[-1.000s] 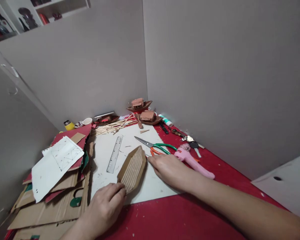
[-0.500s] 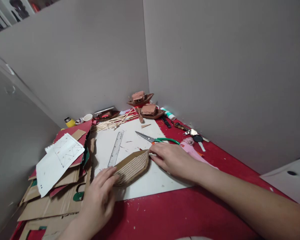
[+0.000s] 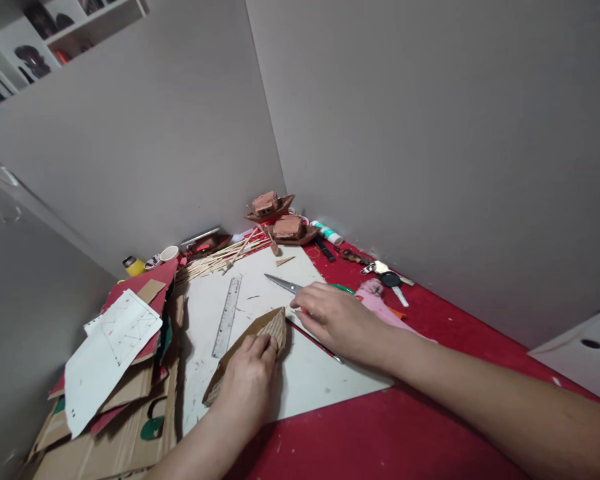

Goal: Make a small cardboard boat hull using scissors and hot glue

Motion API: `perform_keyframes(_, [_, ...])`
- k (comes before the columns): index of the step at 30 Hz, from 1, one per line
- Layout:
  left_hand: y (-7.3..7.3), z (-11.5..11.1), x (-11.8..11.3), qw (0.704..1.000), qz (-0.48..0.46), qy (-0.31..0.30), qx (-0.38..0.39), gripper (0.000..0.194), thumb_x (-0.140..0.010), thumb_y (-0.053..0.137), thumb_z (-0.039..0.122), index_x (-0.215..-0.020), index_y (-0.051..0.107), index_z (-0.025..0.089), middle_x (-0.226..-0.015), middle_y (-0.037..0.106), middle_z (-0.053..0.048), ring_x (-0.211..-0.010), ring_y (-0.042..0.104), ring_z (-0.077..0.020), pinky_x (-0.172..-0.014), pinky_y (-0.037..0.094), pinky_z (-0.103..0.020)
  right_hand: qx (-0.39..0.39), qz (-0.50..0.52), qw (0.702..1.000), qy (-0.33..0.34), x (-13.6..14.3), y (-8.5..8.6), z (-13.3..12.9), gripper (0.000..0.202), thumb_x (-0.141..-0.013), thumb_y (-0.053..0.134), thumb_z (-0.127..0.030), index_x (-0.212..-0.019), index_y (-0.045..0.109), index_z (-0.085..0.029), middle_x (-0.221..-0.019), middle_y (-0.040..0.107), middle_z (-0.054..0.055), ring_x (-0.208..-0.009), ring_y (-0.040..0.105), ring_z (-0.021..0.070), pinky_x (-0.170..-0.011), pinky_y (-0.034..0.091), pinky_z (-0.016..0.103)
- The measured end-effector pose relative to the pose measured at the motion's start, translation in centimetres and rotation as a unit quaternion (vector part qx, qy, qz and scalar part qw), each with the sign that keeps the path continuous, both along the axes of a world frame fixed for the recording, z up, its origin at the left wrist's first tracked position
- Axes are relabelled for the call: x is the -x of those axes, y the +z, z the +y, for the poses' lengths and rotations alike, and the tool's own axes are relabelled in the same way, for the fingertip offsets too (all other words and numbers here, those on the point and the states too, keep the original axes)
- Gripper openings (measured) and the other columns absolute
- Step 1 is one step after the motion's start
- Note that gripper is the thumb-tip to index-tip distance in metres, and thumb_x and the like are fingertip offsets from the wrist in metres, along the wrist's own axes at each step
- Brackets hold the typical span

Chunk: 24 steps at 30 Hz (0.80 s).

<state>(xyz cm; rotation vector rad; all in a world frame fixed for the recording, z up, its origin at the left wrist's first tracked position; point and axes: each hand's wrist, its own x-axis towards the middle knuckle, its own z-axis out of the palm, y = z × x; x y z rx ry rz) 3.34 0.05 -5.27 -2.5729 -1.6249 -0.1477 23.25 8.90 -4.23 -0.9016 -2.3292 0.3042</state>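
Observation:
A small boat hull of corrugated cardboard (image 3: 240, 343) lies tilted on the white sheet, its pointed end away from me. My left hand (image 3: 250, 373) grips its near side, fingers curled over the edge into the ribbed inside. To the right, my right hand (image 3: 327, 317) is apart from the hull. Its thumb and fingers pinch together; a tiny pale bit shows at the tips, too small to name. Scissors (image 3: 285, 285) with green handles lie partly hidden behind that hand. A dark red pencil (image 3: 317, 342) lies between hull and right hand.
A clear ruler (image 3: 227, 317) lies left of the scissors. Stacked cardboard and a drawn-on paper (image 3: 113, 353) fill the left side. Wooden sticks (image 3: 215, 261) and brown model boats (image 3: 287, 229) stand at the back. Keys (image 3: 391, 280) and a pink cloth-like piece (image 3: 385, 313) lie right.
My left hand has moved right, onto the hull's side. The hull has turned and shifted left, its tip now away from my right hand. The pencil has come into fuller view.

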Motion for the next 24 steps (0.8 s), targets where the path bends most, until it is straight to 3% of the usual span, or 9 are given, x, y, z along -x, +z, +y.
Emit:
perform_keyframes(5, [-0.1, -0.2, 0.7, 1.0, -0.003, -0.021, -0.01, 0.038, -0.084, 0.049, 0.003, -0.119, 0.059, 0.014, -0.117, 0.064, -0.012, -0.101, 0.058, -0.0245, -0.086, 0.054, -0.038, 0.008, -0.009, 0.999, 0.043, 0.1, -0.2, -0.2, 0.017, -0.089, 0.055, -0.012, -0.1, 0.067, -0.013, -0.093, 0.067, 0.011, -0.091, 0.059, 0.0236, -0.082, 0.048, 0.038])
perform_keyframes(8, [0.2, -1.0, 0.6, 1.0, -0.009, -0.025, -0.007, 0.039, -0.084, 0.049, 0.002, -0.119, 0.059, 0.016, -0.118, 0.064, -0.01, -0.101, 0.059, -0.024, -0.088, 0.053, -0.038, -0.003, -0.018, 0.993, 0.115, -0.2, 0.0, -0.7, 0.023, -0.087, 0.058, -0.012, -0.108, 0.067, -0.016, -0.111, 0.064, 0.012, -0.107, 0.054, 0.0244, -0.092, 0.045, 0.041])
perform_keyframes(11, [0.5, -2.0, 0.6, 0.999, -0.032, -0.029, 0.016, 0.038, -0.084, 0.05, 0.002, -0.118, 0.06, 0.019, -0.111, 0.066, -0.007, -0.096, 0.059, -0.022, -0.083, 0.053, -0.036, 0.0, -0.049, 0.982, 0.18, -0.5, 0.2, -1.2, 0.019, -0.083, 0.063, -0.016, -0.101, 0.069, -0.021, -0.123, 0.058, 0.01, -0.119, 0.047, 0.0261, -0.1, 0.038, 0.046])
perform_keyframes(14, [0.4, -2.6, 0.7, 0.994, -0.093, -0.025, 0.043, 0.032, -0.087, 0.049, 0.004, -0.111, 0.063, 0.018, -0.102, 0.066, -0.008, -0.092, 0.058, -0.0212, -0.08, 0.052, -0.035, 0.011, -0.069, 0.973, 0.222, -0.2, 0.3, -1.6, 0.01, -0.083, 0.064, -0.016, -0.089, 0.07, -0.02, -0.116, 0.059, 0.008, -0.116, 0.048, 0.0246, -0.101, 0.037, 0.044])
perform_keyframes(18, [-0.3, -2.6, 1.0, 0.983, -0.176, -0.027, 0.033, 0.018, -0.092, 0.052, 0.018, -0.098, 0.069, 0.017, -0.095, 0.065, -0.008, -0.086, 0.056, -0.0203, -0.074, 0.05, -0.034, 0.027, -0.056, 0.968, 0.242, 0.4, -0.1, -1.7, 0.009, -0.083, 0.064, -0.015, -0.077, 0.07, -0.018, -0.098, 0.062, 0.007, -0.1, 0.052, 0.0206, -0.093, 0.042, 0.038])
perform_keyframes(24, [-1.2, -2.4, 0.8, 0.98, -0.193, -0.046, 0.0, 0.02, -0.093, 0.052, 0.022, -0.088, 0.069, 0.016, -0.083, 0.066, -0.007, -0.079, 0.054, -0.0197, -0.068, 0.045, -0.033, 0.024, -0.048, 0.965, 0.258, 0.6, -0.6, -1.6, 0.01, -0.084, 0.067, -0.02, -0.075, 0.07, -0.017, -0.093, 0.063, 0.007, -0.095, 0.052, 0.0201, -0.093, 0.04, 0.037])
